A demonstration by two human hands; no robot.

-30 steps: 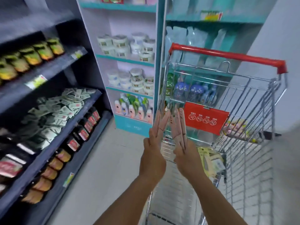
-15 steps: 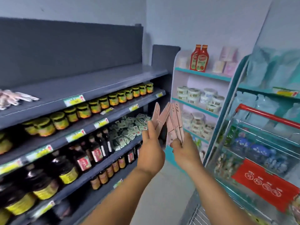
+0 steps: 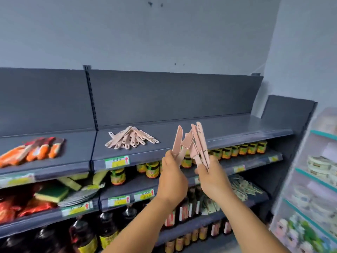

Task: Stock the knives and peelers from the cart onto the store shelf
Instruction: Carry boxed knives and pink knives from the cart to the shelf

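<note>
Head view shows both hands raised before the top shelf (image 3: 228,132). Her left hand (image 3: 172,177) grips a couple of pink plastic knives (image 3: 179,143) by the handle ends, and the right hand (image 3: 212,177) clutches a fanned bunch of pink knives (image 3: 199,141), blades pointing up. Beyond the left hand, up on the shelf, lies a pile of the same knives (image 3: 130,138). They look light, stiff and smooth, likely to slide in a bundle; holding them low by the handles seems safest. Green price tags (image 3: 117,161) carry red arrows, but their writing is too blurred to read.
</note>
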